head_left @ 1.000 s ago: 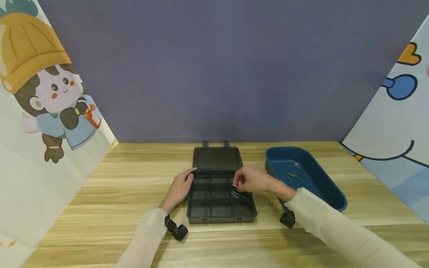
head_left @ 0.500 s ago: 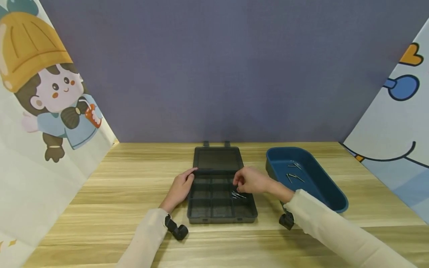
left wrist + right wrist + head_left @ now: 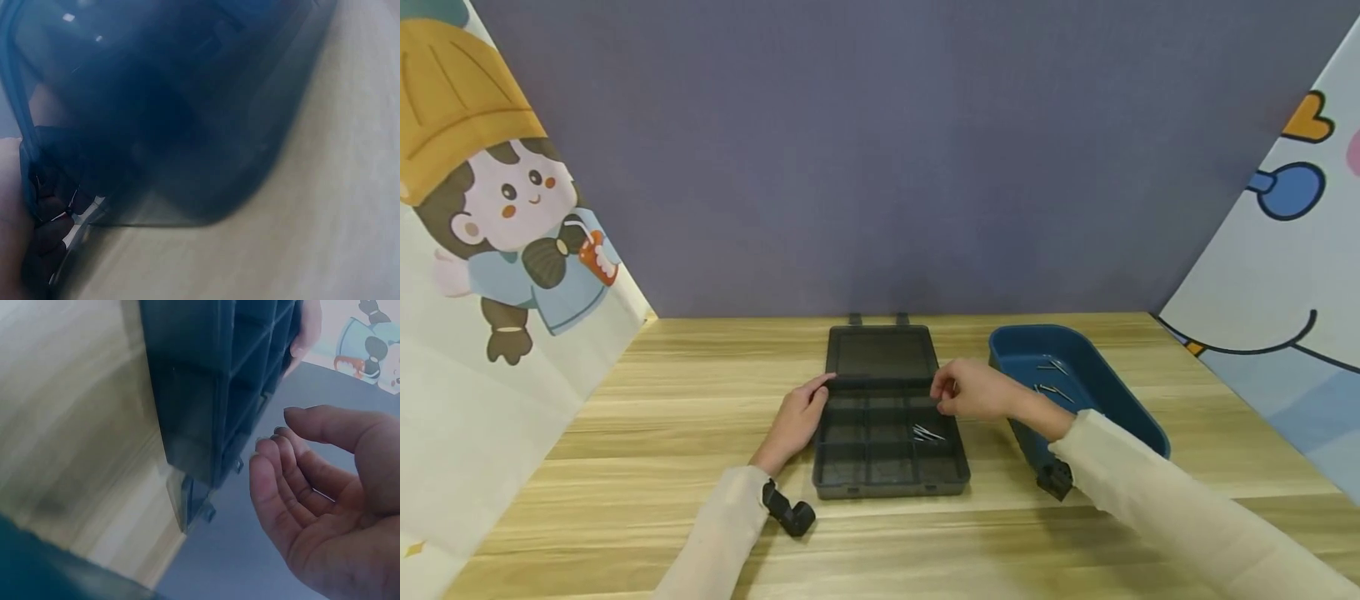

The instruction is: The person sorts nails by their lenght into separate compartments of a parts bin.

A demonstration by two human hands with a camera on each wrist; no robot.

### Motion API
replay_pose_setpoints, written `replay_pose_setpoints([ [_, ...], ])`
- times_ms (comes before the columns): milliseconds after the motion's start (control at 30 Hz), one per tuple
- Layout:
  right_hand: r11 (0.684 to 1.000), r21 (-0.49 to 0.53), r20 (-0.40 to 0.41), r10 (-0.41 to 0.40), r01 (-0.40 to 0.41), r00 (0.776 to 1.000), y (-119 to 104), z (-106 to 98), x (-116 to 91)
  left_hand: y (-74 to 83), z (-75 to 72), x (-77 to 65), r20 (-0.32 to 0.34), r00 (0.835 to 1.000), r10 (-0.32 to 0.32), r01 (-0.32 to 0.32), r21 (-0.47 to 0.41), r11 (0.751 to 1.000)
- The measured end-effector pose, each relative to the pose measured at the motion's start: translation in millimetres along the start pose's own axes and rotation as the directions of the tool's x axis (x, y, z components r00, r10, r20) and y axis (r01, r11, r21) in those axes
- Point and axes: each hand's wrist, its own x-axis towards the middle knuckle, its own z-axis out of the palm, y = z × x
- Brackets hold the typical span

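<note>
On the table lies a translucent dark grey compartment box [image 3: 890, 463] with its lid [image 3: 882, 352] folded back. Several thin silvery pins, nails or screws [image 3: 928, 433], lie in its middle right compartment. My left hand [image 3: 792, 422] holds the box's left side near the hinge; through the plastic in the left wrist view, its fingers [image 3: 51, 234] look curled. Over the box's right edge, my right hand [image 3: 976, 390] hovers with nothing in it. The right wrist view shows its fingers [image 3: 265, 478] loosely bent and the thumb apart from them.
A deep blue tray [image 3: 1120, 417] stands to the right, partly behind my right forearm, with several thin nails or screws [image 3: 1054, 392] on its floor. A grey panel [image 3: 880, 167] rises at the table's back edge. Small black cameras [image 3: 790, 510] sit on both wrists.
The thin metal pin between my right fingertips a second ago is gone from them. My right hand has risen a little and moved right, off the compartment. The left hand keeps its place.
</note>
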Motion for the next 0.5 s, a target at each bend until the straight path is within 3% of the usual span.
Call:
replay_pose_setpoints([
  [267, 0.997, -0.076, -0.068, 0.006, -0.011, 0.998, 9, -20, -17, 0.3, -0.2, -1.0, 0.007, 1.000, -0.004, 0.004, -0.006, 1.000],
  [500, 0.991, -0.088, -0.069, 0.090, -0.096, 0.993, 25, -34, -32, 2.6, -1.9, -1.4, 0.001, 1.000, -0.004, 0.004, -0.006, 1.000],
])
